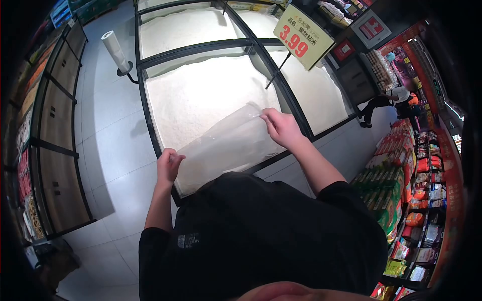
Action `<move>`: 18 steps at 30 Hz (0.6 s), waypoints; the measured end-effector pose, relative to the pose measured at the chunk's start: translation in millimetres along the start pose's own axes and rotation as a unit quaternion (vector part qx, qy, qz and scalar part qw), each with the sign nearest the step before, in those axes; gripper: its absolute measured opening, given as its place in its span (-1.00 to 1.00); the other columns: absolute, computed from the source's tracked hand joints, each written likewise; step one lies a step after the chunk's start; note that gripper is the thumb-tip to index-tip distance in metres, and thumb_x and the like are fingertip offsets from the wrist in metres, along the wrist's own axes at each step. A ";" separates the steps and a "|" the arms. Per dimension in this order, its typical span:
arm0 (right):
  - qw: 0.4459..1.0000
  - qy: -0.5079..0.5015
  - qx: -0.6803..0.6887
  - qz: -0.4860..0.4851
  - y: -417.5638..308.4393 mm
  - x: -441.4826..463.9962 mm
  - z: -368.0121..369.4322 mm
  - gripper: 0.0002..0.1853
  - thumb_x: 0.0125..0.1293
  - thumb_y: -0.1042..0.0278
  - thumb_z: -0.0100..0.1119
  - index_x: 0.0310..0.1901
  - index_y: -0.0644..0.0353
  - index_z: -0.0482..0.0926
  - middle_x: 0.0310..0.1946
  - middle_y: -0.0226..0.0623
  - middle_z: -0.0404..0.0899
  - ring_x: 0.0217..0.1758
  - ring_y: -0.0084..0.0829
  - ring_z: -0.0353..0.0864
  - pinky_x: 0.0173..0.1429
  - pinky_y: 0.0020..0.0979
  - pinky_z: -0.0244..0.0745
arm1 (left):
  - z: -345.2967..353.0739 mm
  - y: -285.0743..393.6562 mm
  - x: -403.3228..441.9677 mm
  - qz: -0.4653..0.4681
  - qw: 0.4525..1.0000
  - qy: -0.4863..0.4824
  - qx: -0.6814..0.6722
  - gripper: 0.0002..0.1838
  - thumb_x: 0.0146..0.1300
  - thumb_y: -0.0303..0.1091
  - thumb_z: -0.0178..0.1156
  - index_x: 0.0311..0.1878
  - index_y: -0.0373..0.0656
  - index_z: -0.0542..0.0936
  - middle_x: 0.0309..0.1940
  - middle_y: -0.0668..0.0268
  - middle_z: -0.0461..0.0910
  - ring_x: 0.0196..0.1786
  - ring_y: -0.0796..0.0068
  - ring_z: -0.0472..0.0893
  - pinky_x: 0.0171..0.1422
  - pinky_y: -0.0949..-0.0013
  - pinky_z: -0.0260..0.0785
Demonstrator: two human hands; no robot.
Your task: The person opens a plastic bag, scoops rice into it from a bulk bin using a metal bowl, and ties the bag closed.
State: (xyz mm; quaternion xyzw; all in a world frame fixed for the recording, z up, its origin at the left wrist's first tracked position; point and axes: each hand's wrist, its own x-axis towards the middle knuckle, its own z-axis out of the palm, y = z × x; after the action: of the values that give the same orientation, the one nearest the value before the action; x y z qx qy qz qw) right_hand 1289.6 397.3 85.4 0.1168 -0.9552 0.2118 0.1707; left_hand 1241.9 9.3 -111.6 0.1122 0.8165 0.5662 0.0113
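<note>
The left hand (169, 165) and the right hand (282, 129) stretch a clear plastic bag (228, 145) between them, in the middle of the frame. The left hand is closed, thumb and fingers gripping the bag's lower left end; the right hand pinches its upper right end with narrow fingertips. The bag lies slantwise, rising toward the right, thin and see-through, with creases that catch the light. It hangs over the near part of a black-framed bin (142, 100) filled with a pale, heaped, fine-looking product (201, 90). Whether the bag touches that product cannot be told.

Further bins with similar white contents sit beyond and to the right of this one, divided by black bars. At the upper right of centre, a yellowish price sign (304, 37) showing 3.99 in red stands tilted on a thin black stem. A white roll (116, 51) is on a black holder just beside the left edge of the bins, at the upper left of the frame.

Dark-framed cabinets (60, 115) line the left side above a pale tiled floor (113, 175). Packaged goods (424, 193) fill shelves at the right, and another person (396, 96) is well apart, at the right of the frame.
</note>
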 end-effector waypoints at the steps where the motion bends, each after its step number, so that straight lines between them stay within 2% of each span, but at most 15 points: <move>1: 0.998 0.023 0.034 0.046 3.5 2.1 -1.6 -0.89 0.51 0.32 0.16 -0.03 0.08 0.61 -0.57 -0.08 0.58 -0.47 -0.04 0.68 -0.37 -0.15 0.57 | -4.3 6.9 1.2 0.011 1.000 -0.002 0.017 -0.71 0.17 -0.40 0.55 -0.25 -0.20 0.56 -0.46 0.32 0.53 -0.38 0.53 0.49 -0.23 0.44 0.43; 2: 0.992 0.045 0.068 0.093 6.5 3.9 -3.1 -0.88 0.52 0.31 0.16 -0.05 0.09 0.63 -0.59 -0.12 0.57 -0.51 -0.13 0.67 -0.41 -0.20 0.56 | -7.7 13.7 2.8 0.021 0.999 -0.005 0.034 -0.73 0.19 -0.41 0.54 -0.24 -0.19 0.56 -0.47 0.35 0.52 -0.40 0.57 0.47 -0.24 0.46 0.41; 3: 0.983 0.064 0.100 0.143 8.1 3.8 -3.8 -0.87 0.53 0.30 0.16 -0.06 0.10 0.65 -0.61 -0.16 0.57 -0.56 -0.22 0.67 -0.44 -0.26 0.54 | -10.6 20.1 7.7 -0.014 1.000 0.015 -0.012 -0.76 0.22 -0.43 0.51 -0.22 -0.19 0.58 -0.46 0.40 0.53 -0.38 0.60 0.48 -0.23 0.47 0.41; 4: 0.953 0.043 0.179 0.239 5.7 6.7 -8.7 -0.83 0.55 0.26 0.16 -0.08 0.13 0.68 -0.62 -0.27 0.55 -0.58 -0.38 0.61 -0.47 -0.36 0.49 | -12.9 25.0 15.0 -0.051 0.996 0.034 -0.057 -0.79 0.24 -0.45 0.49 -0.21 -0.18 0.59 -0.45 0.44 0.54 -0.36 0.63 0.48 -0.22 0.48 0.41; 5: 0.908 0.022 0.253 0.334 4.3 9.1 -12.3 -0.79 0.57 0.23 0.15 -0.09 0.15 0.70 -0.63 -0.38 0.53 -0.60 -0.55 0.55 -0.50 -0.45 0.43 | -16.6 23.1 22.5 -0.045 0.990 0.046 -0.126 -0.79 0.28 -0.45 0.45 -0.13 -0.19 0.60 -0.40 0.46 0.56 -0.30 0.63 0.51 -0.16 0.50 0.41; 6: 0.891 0.041 0.301 0.337 10.6 7.1 -7.5 -0.78 0.60 0.22 0.12 -0.09 0.18 0.66 -0.62 -0.52 0.45 -0.61 -0.69 0.42 -0.54 -0.54 0.33 | -19.8 22.0 32.5 -0.037 0.978 0.061 -0.194 -0.79 0.31 -0.45 0.42 -0.05 -0.20 0.60 -0.34 0.48 0.58 -0.24 0.63 0.54 -0.11 0.51 0.41; 8: 0.840 0.079 0.396 0.362 16.9 4.4 -1.8 -0.78 0.61 0.23 0.10 -0.09 0.17 0.64 -0.62 -0.53 0.43 -0.63 -0.68 0.39 -0.57 -0.53 0.30 | -22.0 38.0 48.3 -0.001 0.936 0.091 -0.340 -0.72 0.39 -0.45 0.34 0.12 -0.23 0.57 -0.18 0.40 0.63 -0.11 0.60 0.59 0.01 0.52 0.40; 9: 0.811 0.099 0.441 0.372 18.8 4.5 -0.2 -0.79 0.61 0.23 0.10 -0.09 0.17 0.63 -0.62 -0.53 0.42 -0.64 -0.68 0.37 -0.58 -0.53 0.28 | -21.3 38.2 53.8 -0.047 0.934 0.067 -0.347 -0.70 0.41 -0.45 0.32 0.16 -0.23 0.56 -0.14 0.37 0.64 -0.08 0.59 0.59 0.03 0.51 0.40; 11: 0.799 0.104 0.455 0.380 21.0 0.9 2.9 -0.80 0.61 0.24 0.09 -0.10 0.19 0.60 -0.62 -0.56 0.40 -0.63 -0.70 0.35 -0.56 -0.56 0.26 | -20.5 36.2 57.9 -0.140 0.924 0.017 -0.356 -0.66 0.45 -0.44 0.28 0.23 -0.24 0.54 -0.04 0.32 0.66 -0.02 0.57 0.60 0.08 0.50 0.40; 12: 0.792 0.107 0.460 0.386 25.2 -2.3 6.5 -0.80 0.61 0.24 0.10 -0.09 0.19 0.60 -0.62 -0.56 0.40 -0.63 -0.70 0.36 -0.54 -0.57 0.27 | -10.9 38.2 54.8 -0.108 0.926 0.015 -0.360 -0.69 0.46 -0.44 0.27 0.20 -0.28 0.55 -0.04 0.27 0.68 -0.08 0.59 0.62 0.01 0.53 0.42; 14: 0.769 0.100 0.490 0.397 33.3 -10.6 8.2 -0.79 0.59 0.23 0.13 -0.07 0.21 0.60 -0.57 -0.54 0.49 -0.60 -0.67 0.43 -0.47 -0.57 0.35 | -5.4 21.0 51.8 -0.138 0.920 0.000 -0.366 -0.71 0.46 -0.45 0.26 0.18 -0.30 0.56 -0.06 0.26 0.69 -0.11 0.58 0.64 -0.01 0.54 0.45; 15: 0.761 0.130 0.490 0.405 25.3 -10.8 13.7 -0.78 0.58 0.22 0.15 -0.07 0.21 0.61 -0.55 -0.52 0.52 -0.57 -0.66 0.46 -0.45 -0.56 0.38 | -3.7 14.5 49.0 -0.156 0.916 -0.008 -0.368 -0.72 0.47 -0.45 0.26 0.17 -0.31 0.56 -0.07 0.25 0.69 -0.13 0.58 0.65 -0.02 0.54 0.47; 17: 0.742 0.188 0.488 0.419 2.7 -7.0 27.0 -0.76 0.55 0.19 0.19 -0.07 0.21 0.62 -0.50 -0.49 0.57 -0.52 -0.63 0.54 -0.43 -0.54 0.43 | 7.3 22.8 45.4 -0.159 0.892 0.035 -0.422 -0.73 0.48 -0.43 0.25 0.16 -0.33 0.55 -0.09 0.24 0.69 -0.16 0.56 0.66 -0.07 0.56 0.48; 18: 0.749 0.165 0.480 0.426 8.9 -17.0 34.9 -0.74 0.52 0.16 0.25 -0.11 0.22 0.62 -0.43 -0.45 0.63 -0.41 -0.60 0.62 -0.39 -0.50 0.49 | 9.1 25.1 43.7 -0.166 0.885 0.050 -0.432 -0.71 0.49 -0.42 0.23 0.18 -0.34 0.53 -0.07 0.23 0.68 -0.14 0.55 0.66 -0.07 0.54 0.48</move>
State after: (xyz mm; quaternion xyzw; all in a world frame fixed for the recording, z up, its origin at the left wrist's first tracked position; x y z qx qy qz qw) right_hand 1292.8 392.1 46.0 -0.2724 -0.6352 0.7093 0.1389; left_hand 1204.9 34.6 -86.8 -0.0696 0.4971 0.8576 0.1118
